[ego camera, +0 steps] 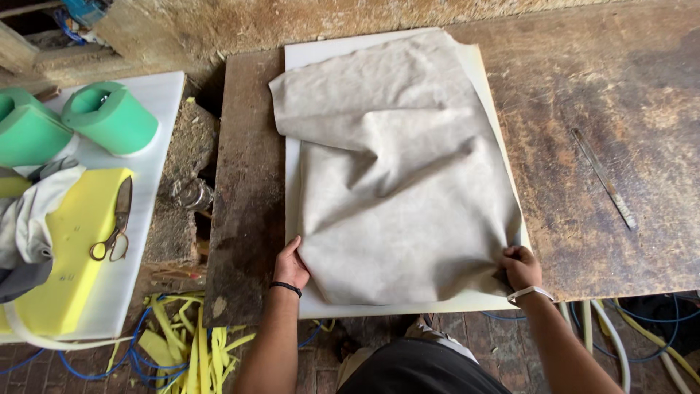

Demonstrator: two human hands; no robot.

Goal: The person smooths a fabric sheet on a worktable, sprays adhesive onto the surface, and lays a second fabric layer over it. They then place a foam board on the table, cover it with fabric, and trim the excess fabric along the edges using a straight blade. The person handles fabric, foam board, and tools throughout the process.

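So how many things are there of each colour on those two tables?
Green foam rolls: 2
Yellow foam block: 1
Grey cloth: 1
White boards: 2
Scissors: 1
Metal ruler: 1
Total: 8

Grey cloth [401, 175] on white board [481, 73], brown table [620, 109].

One head camera, looking steeply down from above the worktable

It sits close over the near edge of the wooden table [620, 109], facing away from the person's body; both forearms enter from the bottom, with the white board [408, 305] centred and the side bench [157, 95] at left.
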